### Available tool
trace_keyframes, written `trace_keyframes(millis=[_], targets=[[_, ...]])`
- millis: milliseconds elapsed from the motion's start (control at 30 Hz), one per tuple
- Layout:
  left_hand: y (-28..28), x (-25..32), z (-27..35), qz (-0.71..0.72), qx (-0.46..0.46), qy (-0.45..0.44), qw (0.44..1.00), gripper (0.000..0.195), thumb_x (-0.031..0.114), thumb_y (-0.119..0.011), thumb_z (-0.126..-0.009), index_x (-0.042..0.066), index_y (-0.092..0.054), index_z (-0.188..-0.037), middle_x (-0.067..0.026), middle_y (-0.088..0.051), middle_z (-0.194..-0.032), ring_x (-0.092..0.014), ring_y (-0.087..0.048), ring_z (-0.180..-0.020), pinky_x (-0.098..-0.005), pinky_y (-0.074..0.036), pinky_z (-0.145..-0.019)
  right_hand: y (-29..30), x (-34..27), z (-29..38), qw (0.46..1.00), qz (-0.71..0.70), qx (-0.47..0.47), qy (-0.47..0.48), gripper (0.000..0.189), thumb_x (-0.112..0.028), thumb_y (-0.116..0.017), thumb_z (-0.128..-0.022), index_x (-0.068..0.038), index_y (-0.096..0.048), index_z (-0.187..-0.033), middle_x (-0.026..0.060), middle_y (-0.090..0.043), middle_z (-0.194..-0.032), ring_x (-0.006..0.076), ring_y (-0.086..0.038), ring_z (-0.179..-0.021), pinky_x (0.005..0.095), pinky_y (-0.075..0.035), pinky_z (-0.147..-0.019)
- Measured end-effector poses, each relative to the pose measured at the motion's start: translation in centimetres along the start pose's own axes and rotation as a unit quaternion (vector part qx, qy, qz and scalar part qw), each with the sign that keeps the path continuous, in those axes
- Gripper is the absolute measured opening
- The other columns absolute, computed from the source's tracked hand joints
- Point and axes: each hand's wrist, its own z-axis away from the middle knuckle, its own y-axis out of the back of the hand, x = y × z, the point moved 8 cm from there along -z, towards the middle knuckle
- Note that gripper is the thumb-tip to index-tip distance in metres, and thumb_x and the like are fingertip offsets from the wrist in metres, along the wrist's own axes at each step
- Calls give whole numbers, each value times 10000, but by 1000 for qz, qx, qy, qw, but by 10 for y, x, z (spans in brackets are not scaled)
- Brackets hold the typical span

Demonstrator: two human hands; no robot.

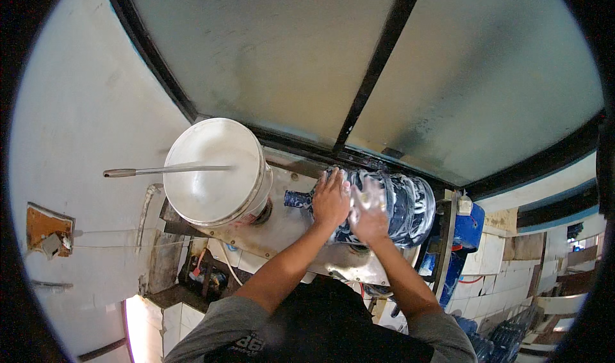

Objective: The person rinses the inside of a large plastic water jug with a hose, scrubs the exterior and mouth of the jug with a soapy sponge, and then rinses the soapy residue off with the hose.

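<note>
A large blue plastic water jug (408, 204) lies on its side on a metal-topped bench, its neck towards the left and white suds over its ribbed body. My left hand (331, 199) lies on the jug's shoulder near the neck, fingers extended. Beside it, my right hand (370, 211) is spread over the jug's middle, blurred and covered with foam. Neither hand closes round anything. The underside of the jug is hidden.
Left of the jug stands a white plastic bucket (211, 171) with a metal handle (168, 170) reaching out over its rim. Framed frosted panes (288, 65) rise behind the bench (288, 223). A blue container (468, 226) is at the right, with more blue jugs (504, 334) lower right.
</note>
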Motion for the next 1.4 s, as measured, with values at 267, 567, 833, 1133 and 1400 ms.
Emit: trace_keyframes(millis=[267, 567, 833, 1133, 1400], targets=[[-1, 2, 6, 18, 17, -24, 999, 498, 318, -393, -1064, 5, -541, -1423, -182, -505, -1503, -424, -434, -1396, -487, -321, -1179, -85, 76, -117, 906, -30, -371, -200, 578, -428, -470, -985, -70, -560, -1430, 313, -542, -1387, 440, -448, -1387, 519, -361, -1151], [6, -2, 12, 11, 20, -17, 1000, 489, 298, -403, -1062, 6, -523, -1435, -182, -487, -1518, -422, -403, -1417, -484, -300, -1190, 24, 14, -27, 975, 73, -153, -141, 626, -514, -458, -971, -228, -468, -1528, 209, -206, -1668, 449, -129, -1543, 729, -66, -1169], [8, 0, 22, 15, 54, -23, 998, 474, 253, -467, -1040, -15, -522, -1427, -181, -512, -1493, -426, -414, -1411, -471, -315, -1182, -79, 67, -120, 918, -14, -356, -175, 580, -460, -366, -1024, -51, -678, -1292, 274, -590, -1367, 389, -574, -1287, 436, -402, -1137], [14, 12, 32, -49, 31, -50, 997, 711, 277, -599, -955, -52, -327, -1523, -271, -416, -1532, -449, -395, -1420, -466, -318, -1184, -5, 45, -46, 974, 110, -157, -124, 631, -524, -377, -993, -148, -519, -1480, 186, -553, -1461, 366, -460, -1407, 491, -299, -1199], [20, 1, 28, 66, 27, 52, 996, 1083, 364, -772, -830, -90, -117, -1563, -355, -333, -1545, -476, -381, -1418, -480, -309, -1183, -102, 16, -137, 920, -85, -377, -70, 659, -558, -369, -1007, -49, -600, -1357, 209, -634, -1340, 400, -576, -1279, 479, -441, -1096]])
